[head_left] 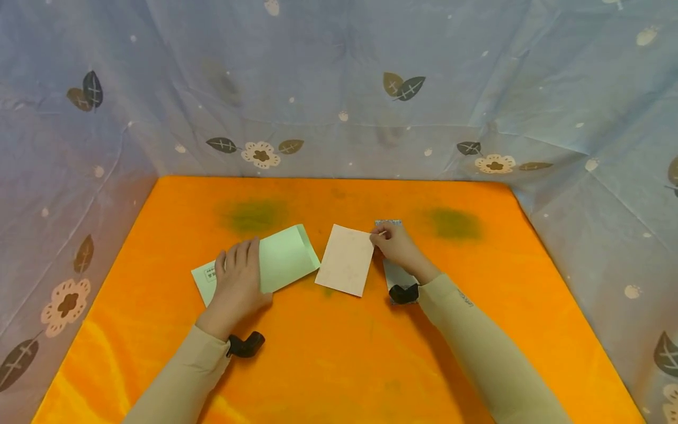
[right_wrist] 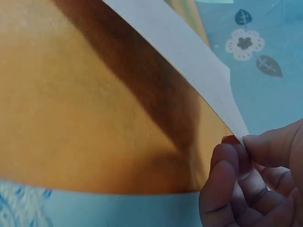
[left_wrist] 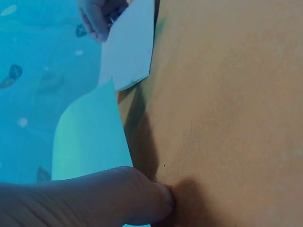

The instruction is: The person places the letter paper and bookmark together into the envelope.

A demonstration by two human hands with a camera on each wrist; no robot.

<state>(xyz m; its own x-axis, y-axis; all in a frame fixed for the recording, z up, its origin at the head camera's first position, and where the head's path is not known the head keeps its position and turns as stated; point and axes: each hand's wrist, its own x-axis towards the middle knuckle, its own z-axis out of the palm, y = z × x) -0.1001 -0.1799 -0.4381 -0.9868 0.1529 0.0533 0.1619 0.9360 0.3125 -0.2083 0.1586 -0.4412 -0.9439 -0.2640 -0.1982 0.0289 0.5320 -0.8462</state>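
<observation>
My left hand (head_left: 238, 285) lies across a pale green envelope (head_left: 288, 259), gripping it between the fingers at its far edge and the thumb at its near edge. In the left wrist view the envelope bows upward beside the thumb (left_wrist: 142, 196). A small printed label shows near its left end. Just right of the envelope's flap end is a cream-white card (head_left: 345, 262). Its upper right corner is pinched between the thumb and fingertips of my right hand (head_left: 397, 246). In the right wrist view the card (right_wrist: 184, 56) slants above the table, casting a shadow.
Below the right hand and wrist lies a narrow grey-blue flat piece (head_left: 395, 274) with patterned ends, partly hidden. An orange cloth (head_left: 328, 365) covers the table. Flower-printed curtains (head_left: 339, 106) enclose the back and both sides.
</observation>
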